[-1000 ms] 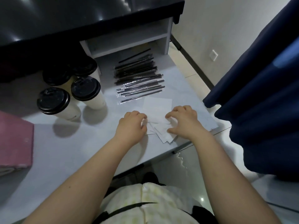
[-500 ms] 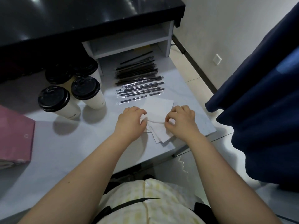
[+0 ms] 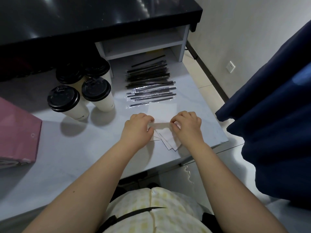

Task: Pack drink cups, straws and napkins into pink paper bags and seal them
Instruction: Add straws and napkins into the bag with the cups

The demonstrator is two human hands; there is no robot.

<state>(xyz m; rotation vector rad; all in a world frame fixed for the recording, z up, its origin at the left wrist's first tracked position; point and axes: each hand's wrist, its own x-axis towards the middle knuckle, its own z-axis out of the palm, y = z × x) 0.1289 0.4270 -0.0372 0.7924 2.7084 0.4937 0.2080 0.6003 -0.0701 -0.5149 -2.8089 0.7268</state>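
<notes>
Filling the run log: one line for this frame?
phase: napkin handling | left hand: pinches napkin | right hand: pinches same napkin | cups, straws: untouched

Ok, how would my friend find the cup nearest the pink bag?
Start at the pink bag on the left of the grey table. Right of it cluster four black-lidded white cups. Yours is the front-left cup, nearest the bag.

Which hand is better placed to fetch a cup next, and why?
Probably the left hand: the lidded cups stand on its side; the right hand must cross over. Both pinch the napkin.
</notes>
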